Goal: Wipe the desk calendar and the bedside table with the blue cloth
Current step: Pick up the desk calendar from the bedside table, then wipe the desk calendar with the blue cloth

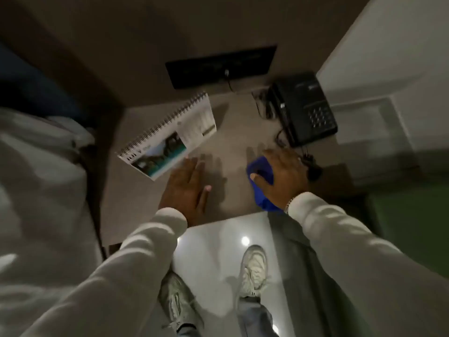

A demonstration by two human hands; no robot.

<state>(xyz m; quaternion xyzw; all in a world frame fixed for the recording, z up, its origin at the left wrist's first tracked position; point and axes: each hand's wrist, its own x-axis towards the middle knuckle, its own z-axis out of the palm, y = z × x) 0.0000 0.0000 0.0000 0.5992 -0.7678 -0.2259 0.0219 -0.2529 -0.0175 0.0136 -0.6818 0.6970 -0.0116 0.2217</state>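
Note:
The spiral-bound desk calendar (167, 135) stands at the back left of the beige bedside table (233, 132), its picture face toward me. My left hand (187, 188) lies flat on the tabletop just in front of the calendar, fingers apart, holding nothing. My right hand (281, 176) presses down on the blue cloth (261, 183) at the table's front right; the cloth pokes out under the palm and toward the front edge.
A black telephone (306, 108) with its cords sits at the back right corner. A black wall panel (221, 66) is behind the table. The white bed (41, 190) borders the left side. My shoes (252, 268) stand on the glossy floor below.

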